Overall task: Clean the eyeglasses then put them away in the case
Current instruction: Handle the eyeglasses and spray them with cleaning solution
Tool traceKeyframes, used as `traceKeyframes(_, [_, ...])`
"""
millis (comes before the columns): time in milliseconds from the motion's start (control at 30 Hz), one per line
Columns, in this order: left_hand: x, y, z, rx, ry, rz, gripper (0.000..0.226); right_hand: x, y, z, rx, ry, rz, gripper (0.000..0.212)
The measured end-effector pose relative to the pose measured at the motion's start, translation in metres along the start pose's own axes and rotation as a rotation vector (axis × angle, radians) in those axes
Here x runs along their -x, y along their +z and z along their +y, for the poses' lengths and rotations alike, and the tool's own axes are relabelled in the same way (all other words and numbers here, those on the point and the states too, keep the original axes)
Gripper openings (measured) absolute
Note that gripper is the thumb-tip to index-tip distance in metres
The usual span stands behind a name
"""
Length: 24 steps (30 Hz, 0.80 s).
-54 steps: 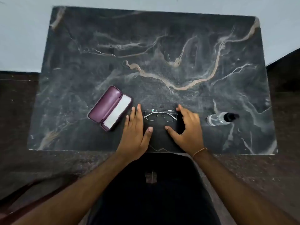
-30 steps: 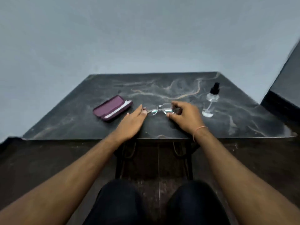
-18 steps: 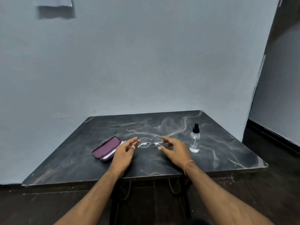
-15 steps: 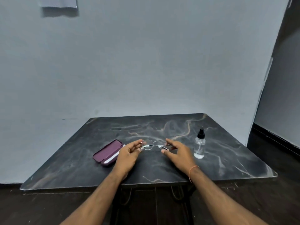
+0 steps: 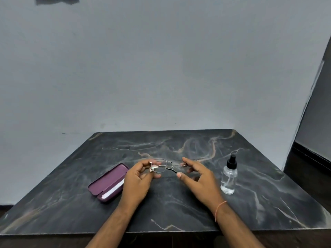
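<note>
The thin metal-rimmed eyeglasses [image 5: 165, 165] hang just above the dark marble table [image 5: 179, 210], held between both hands. My left hand [image 5: 138, 179] pinches the left end of the frame with thumb and fingers. My right hand [image 5: 197, 178] holds the right end near the hinge, its fingers lightly curled. One temple arm angles down toward my right thumb. The purple eyeglass case [image 5: 109, 182] lies open on the table to the left of my left hand, with a white cloth [image 5: 114, 189] showing inside it.
A small clear spray bottle [image 5: 229, 176] with a black cap stands upright to the right of my right hand. A grey wall runs behind the table. The table's near edge lies below my forearms.
Both hands have lifted the eyeglasses off the table and hold them by the ends. The camera view has tilted up from the tabletop toward the wall.
</note>
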State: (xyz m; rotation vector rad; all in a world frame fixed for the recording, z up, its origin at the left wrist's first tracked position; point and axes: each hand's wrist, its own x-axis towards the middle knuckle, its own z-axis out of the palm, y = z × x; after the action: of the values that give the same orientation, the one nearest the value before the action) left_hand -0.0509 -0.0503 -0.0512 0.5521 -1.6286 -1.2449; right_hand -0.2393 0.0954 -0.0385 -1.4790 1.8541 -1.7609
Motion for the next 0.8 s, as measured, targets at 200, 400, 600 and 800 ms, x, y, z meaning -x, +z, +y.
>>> traceKeyframes(200, [0.006,0.003,0.005,-0.059,0.125,0.037,0.035,0.002,0.000,-0.002,-0.049,-0.039,0.038,0.058])
traceKeyframes(400, [0.011,0.004,0.013,-0.118,0.195,0.059,0.026,0.006,-0.003,-0.010,-0.100,-0.059,0.078,0.058])
traceKeyframes(600, [0.012,0.002,0.017,-0.234,0.358,0.052,0.026,0.010,-0.005,-0.014,-0.204,-0.055,0.090,0.061])
traceKeyframes(800, [0.013,0.002,0.015,-0.269,0.400,0.028,0.019,0.010,-0.005,-0.011,-0.393,0.025,0.087,0.065])
